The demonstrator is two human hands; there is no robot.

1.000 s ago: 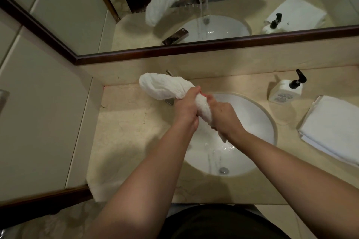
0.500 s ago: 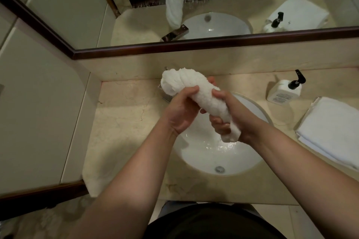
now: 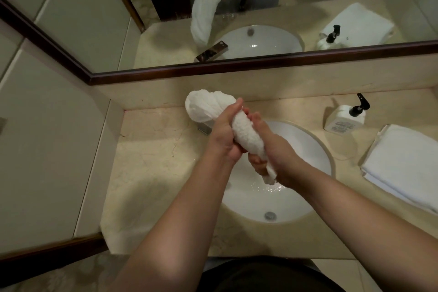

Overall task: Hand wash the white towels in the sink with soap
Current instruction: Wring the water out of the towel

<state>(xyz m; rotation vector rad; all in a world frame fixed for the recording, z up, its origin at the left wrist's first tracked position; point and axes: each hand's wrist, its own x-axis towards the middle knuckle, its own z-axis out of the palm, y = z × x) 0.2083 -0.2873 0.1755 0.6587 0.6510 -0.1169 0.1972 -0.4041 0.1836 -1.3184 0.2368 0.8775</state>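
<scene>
Counter point(image 3: 151, 173): beige stone, mirror point(image 3: 260, 7) along its back edge.
Soap bottle point(image 3: 344, 119): white, black pump, near the back right of the counter, upright.
Folded towels point(image 3: 403, 166): white stack at the right edge, just in front of the soap bottle.
Tap point(image 3: 205, 127): at the sink's back left rim, mostly hidden behind the twisted towel.
Sink point(image 3: 308, 149): round white basin set in the counter; wet bottom, metal drain point(image 3: 270, 215) near its front.
Towel point(image 3: 237, 123): white, twisted into a roll, held above the sink's left half.
Left hand point(image 3: 221, 136): curled around the roll's middle.
Right hand point(image 3: 275, 152): gripping its lower end.
</scene>
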